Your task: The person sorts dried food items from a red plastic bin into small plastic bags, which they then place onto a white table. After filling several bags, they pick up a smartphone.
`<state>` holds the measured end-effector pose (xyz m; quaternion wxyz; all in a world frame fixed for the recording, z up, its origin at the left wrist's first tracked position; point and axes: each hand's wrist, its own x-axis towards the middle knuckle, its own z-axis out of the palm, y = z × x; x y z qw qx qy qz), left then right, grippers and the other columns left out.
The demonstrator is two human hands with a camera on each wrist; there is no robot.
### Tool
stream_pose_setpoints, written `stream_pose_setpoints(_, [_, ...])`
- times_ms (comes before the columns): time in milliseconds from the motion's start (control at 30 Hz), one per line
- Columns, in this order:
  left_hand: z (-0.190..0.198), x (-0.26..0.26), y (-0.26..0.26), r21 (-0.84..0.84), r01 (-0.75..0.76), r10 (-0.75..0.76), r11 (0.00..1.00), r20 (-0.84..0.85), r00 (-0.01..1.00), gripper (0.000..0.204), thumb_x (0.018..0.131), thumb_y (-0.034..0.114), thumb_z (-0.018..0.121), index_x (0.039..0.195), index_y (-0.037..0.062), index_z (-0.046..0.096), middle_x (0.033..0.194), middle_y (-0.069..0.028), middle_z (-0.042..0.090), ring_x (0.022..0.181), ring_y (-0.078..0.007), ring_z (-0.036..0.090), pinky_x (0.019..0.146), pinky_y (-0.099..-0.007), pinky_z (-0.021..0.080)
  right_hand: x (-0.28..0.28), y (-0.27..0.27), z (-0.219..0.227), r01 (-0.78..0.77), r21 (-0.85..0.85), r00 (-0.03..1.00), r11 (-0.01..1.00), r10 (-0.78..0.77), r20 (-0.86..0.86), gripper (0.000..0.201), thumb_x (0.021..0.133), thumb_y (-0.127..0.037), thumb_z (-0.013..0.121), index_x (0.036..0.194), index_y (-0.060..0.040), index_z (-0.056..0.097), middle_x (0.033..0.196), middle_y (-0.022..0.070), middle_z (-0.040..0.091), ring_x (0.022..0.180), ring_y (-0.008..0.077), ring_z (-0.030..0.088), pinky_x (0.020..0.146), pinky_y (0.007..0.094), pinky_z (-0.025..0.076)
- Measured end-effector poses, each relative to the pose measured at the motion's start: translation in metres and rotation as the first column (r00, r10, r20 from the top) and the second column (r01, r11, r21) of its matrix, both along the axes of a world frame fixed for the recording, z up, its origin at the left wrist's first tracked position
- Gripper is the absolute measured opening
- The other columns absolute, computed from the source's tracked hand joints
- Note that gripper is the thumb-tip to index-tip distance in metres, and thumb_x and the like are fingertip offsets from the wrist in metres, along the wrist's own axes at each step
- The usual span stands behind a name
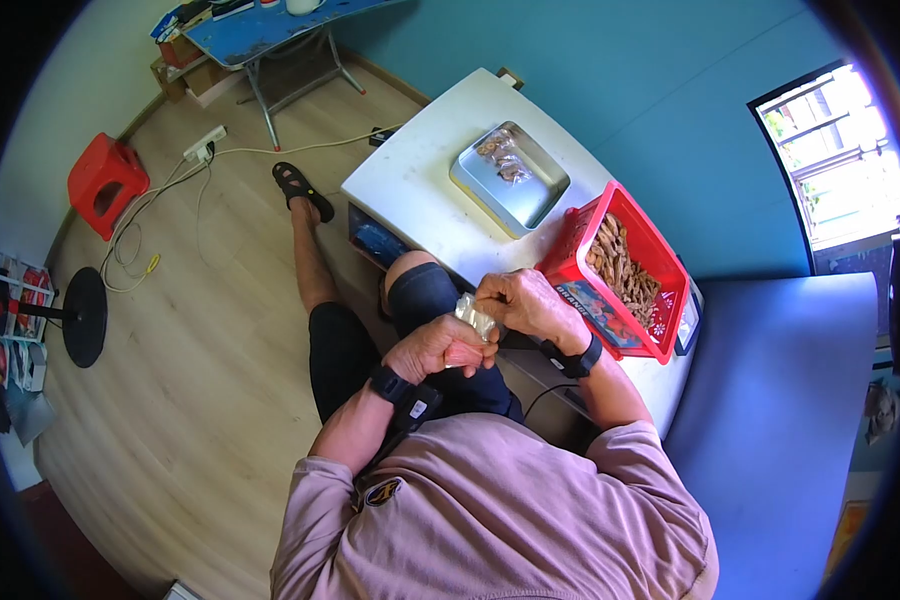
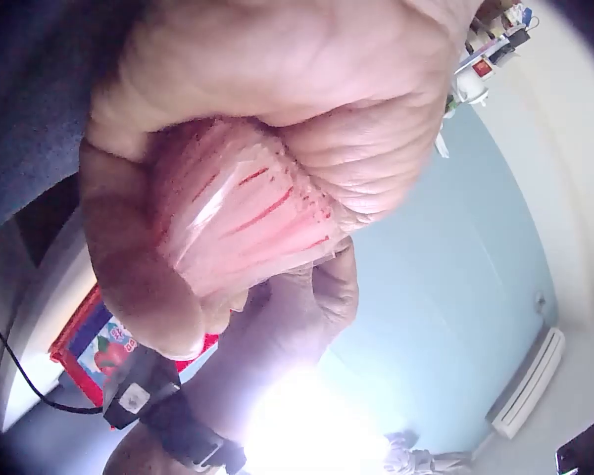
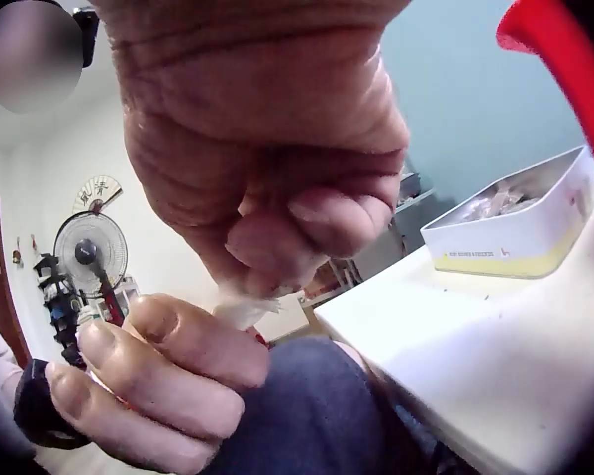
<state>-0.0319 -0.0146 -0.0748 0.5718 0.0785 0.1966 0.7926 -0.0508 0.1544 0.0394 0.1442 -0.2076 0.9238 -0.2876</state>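
Left hand curls its grip round a small clear packet; right hand pinches the packet's top, just beside the red basket.

A home room: wood floor, standing fan

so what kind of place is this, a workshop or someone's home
Most likely a room in a home used for small packing work: wood-look floor, a red stool, a standing fan, and a white table with a red basket. Both hands hold a small clear bag.
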Motion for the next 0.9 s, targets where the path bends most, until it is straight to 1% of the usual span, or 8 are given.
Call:
stream_pose_setpoints(67, [0.008,0.0,0.0,-0.065,-0.064,0.061,0.996,-0.044,0.997,0.024,0.079,0.014,0.064,0.098,0.0017,0.06,0.081,-0.0091,0.06,0.075,-0.0234,0.062,0.054,-0.032,0.051,-0.007,0.003,0.001,-0.009,0.002,0.999,1.0,0.009,0.032,0.009,0.08,-0.014,0.068,0.083,-0.0057,0.065,0.071,0.0114,0.065,0.066,0.0272,0.067,0.059,0.0351,0.051])
stream_pose_setpoints(167, [0.008,-0.002,0.001,-0.069,-0.149,0.147,0.986,-0.025,0.989,0.021,0.078,0.011,0.064,0.097,0.0029,0.059,0.083,-0.0087,0.061,0.076,-0.0224,0.062,0.057,-0.0329,0.052,-0.041,0.016,0.012,-0.182,0.261,0.967,0.948,0.221,-0.128,0.005,0.078,-0.013,0.064,0.082,-0.0096,0.066,0.075,0.0129,0.065,0.068,0.0309,0.065,0.06,0.0387,0.051])
stream_pose_setpoints(333, [0.001,-0.012,0.002,0.001,-0.225,0.225,0.974,-0.023,0.974,0.016,0.084,0.01,0.063,0.097,0.0035,0.058,0.085,-0.0079,0.06,0.081,-0.0209,0.061,0.062,-0.0319,0.051,-0.14,0.04,0.043,0.054,0.455,0.968,0.889,0.066,-0.244,0.011,0.08,-0.017,0.064,0.087,-0.0096,0.067,0.077,0.0102,0.067,0.072,0.0295,0.065,0.066,0.0387,0.05])
stream_pose_setpoints(533, [-0.004,-0.016,0.0,0.124,-0.334,0.328,0.935,0.064,0.943,0.021,0.09,0.021,0.062,0.1,0.0035,0.056,0.085,-0.005,0.056,0.085,-0.0189,0.058,0.065,-0.0312,0.051,-0.218,0.066,-0.004,0.211,0.574,0.95,0.791,-0.305,0.071,0.037,0.079,-0.037,0.068,0.068,-0.0015,0.066,0.056,0.0084,0.061,0.05,0.0194,0.06,0.049,0.0333,0.047])
stream_pose_setpoints(567, [-0.005,-0.016,-0.002,0.166,-0.326,0.307,0.931,0.131,0.943,0.023,0.09,0.023,0.062,0.101,0.0034,0.056,0.084,-0.0044,0.055,0.085,-0.0184,0.058,0.065,-0.0311,0.051,-0.224,0.072,-0.019,0.155,0.578,0.968,0.801,-0.241,0.074,0.044,0.078,-0.042,0.068,0.064,-0.0002,0.064,0.054,0.0078,0.058,0.046,0.0187,0.056,0.044,0.0312,0.044])
stream_pose_setpoints(800, [-0.007,-0.022,-0.003,0.196,-0.263,0.25,0.945,0.09,0.964,0.027,0.091,0.03,0.062,0.09,0.003,0.055,0.081,-0.0055,0.055,0.079,-0.017,0.057,0.061,-0.0285,0.05,-0.222,0.064,-0.036,0.286,0.539,0.945,0.792,-0.327,-0.022,0.041,0.073,-0.041,0.07,0.072,0.0,0.069,0.065,0.0147,0.064,0.062,0.0265,0.063,0.059,0.038,0.049])
stream_pose_setpoints(867, [-0.004,-0.021,-0.005,0.136,-0.267,0.262,0.954,0.059,0.963,0.027,0.091,0.029,0.062,0.086,0.0031,0.056,0.079,-0.0069,0.055,0.076,-0.0171,0.057,0.061,-0.0284,0.05,-0.23,0.079,-0.059,0.19,0.611,0.982,0.768,-0.147,-0.121,0.037,0.071,-0.035,0.069,0.075,0.0016,0.07,0.073,0.0209,0.066,0.073,0.0335,0.066,0.068,0.0419,0.051])
stream_pose_setpoints(900, [-0.003,-0.021,-0.005,0.139,-0.265,0.259,0.954,0.062,0.964,0.027,0.091,0.029,0.062,0.086,0.0031,0.056,0.079,-0.0069,0.055,0.076,-0.0171,0.057,0.061,-0.0284,0.05,-0.23,0.081,-0.059,0.19,0.615,0.982,0.765,-0.149,-0.119,0.037,0.071,-0.035,0.069,0.075,0.0016,0.07,0.073,0.0209,0.066,0.073,0.0335,0.066,0.068,0.0419,0.051])
